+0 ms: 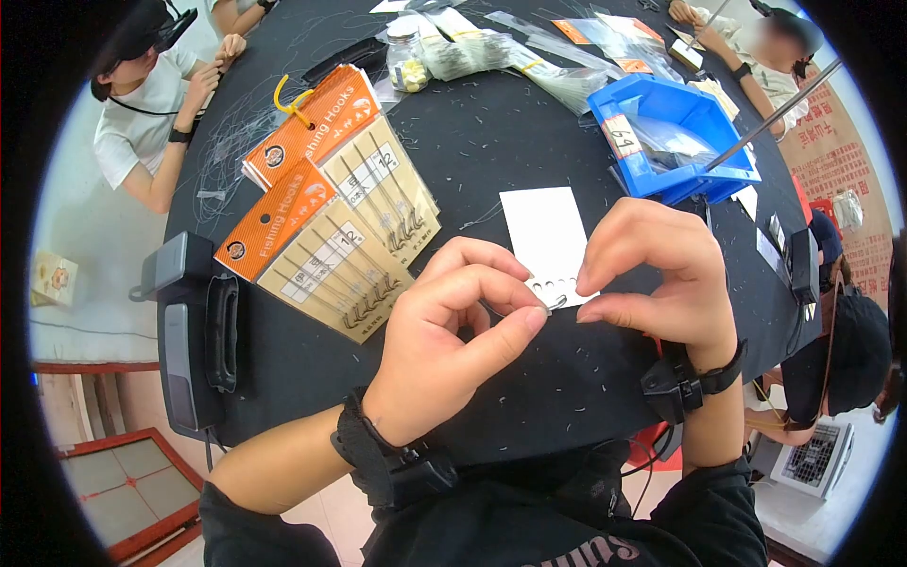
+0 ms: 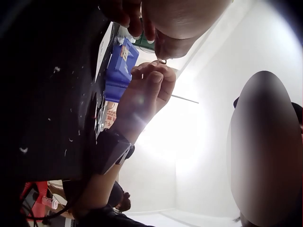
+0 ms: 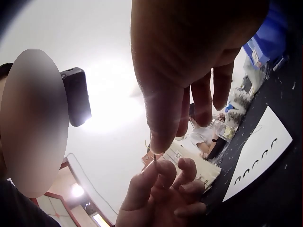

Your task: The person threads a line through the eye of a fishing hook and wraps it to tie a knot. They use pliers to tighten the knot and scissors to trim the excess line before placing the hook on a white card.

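In the head view my left hand [image 1: 452, 331] pinches a small metal fishing hook [image 1: 557, 302] between thumb and forefinger. Opposite it is my right hand [image 1: 661, 274], its fingers bent, with a small gap between thumb and forefinger tips close by the hook. Below both hands, a white card [image 1: 546, 222] lies on the black table; a row of curved slots runs along its near end. The right wrist view shows this card [image 3: 265, 146] to one side of the fingers. The left wrist view has the hook [image 2: 163, 61] between the fingertips of both hands.
Two orange-headed packs of fishing hooks [image 1: 316, 274] lie left of my hands. Beyond the card sit a blue bin [image 1: 652, 189], a jar [image 1: 406, 61] and bundles of clear line [image 1: 472, 52]. Dark devices [image 1: 189, 350] stand at the left edge. Other people sit around the table.
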`<action>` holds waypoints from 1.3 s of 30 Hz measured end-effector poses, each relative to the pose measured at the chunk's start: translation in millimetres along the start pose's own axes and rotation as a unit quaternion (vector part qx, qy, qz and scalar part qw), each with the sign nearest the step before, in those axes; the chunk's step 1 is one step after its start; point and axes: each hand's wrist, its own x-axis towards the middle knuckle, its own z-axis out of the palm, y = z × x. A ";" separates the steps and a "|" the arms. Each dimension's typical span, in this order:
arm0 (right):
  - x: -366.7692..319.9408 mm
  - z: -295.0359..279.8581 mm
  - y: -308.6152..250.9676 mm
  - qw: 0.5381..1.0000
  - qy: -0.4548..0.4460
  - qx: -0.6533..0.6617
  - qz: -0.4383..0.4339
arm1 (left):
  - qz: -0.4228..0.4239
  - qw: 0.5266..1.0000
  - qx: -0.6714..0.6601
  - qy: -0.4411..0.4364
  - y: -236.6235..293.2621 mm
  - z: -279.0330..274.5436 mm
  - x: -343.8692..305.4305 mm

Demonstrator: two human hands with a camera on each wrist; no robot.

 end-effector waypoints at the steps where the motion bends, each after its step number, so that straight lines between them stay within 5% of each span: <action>1: -0.2 -0.2 0.3 1.000 -0.003 0.003 -0.001 | -0.003 1.000 -0.003 -0.002 0.5 0.0 -0.1; 30: -3.3 6.9 0.9 1.000 -0.002 0.025 0.004 | -0.070 0.991 -0.102 -0.055 7.6 5.1 -2.7; 39: -2.5 8.5 -0.5 0.999 -0.012 0.030 0.014 | -0.086 0.993 -0.026 -0.071 10.0 0.3 -3.2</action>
